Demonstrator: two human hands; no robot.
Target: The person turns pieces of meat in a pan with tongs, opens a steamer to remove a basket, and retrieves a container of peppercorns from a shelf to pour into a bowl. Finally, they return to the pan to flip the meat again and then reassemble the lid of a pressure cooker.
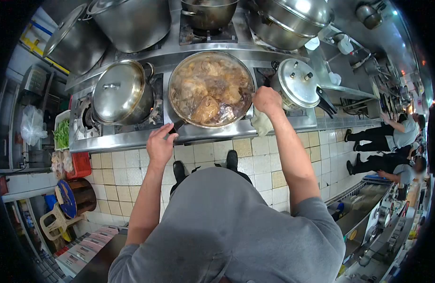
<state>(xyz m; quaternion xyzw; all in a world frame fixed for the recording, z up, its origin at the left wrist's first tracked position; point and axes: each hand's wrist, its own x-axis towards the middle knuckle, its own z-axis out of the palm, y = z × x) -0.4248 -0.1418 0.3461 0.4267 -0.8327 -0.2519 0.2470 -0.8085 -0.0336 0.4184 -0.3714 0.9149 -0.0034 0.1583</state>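
A wide frying pan full of bubbling brown liquid and several large pieces of meat sits on the stove in front of me. My left hand pinches the pan's black handle at its lower left between thumb and fingers. At the right rim my right hand is closed in a fist against the pan; the part it grips is hidden beneath the fingers. A pale cloth hangs over the stove edge just below that hand.
A lidded pot stands left of the pan, a pressure cooker to the right. Large stockpots line the back. Two people stand at far right. A red crate and stool are on the left.
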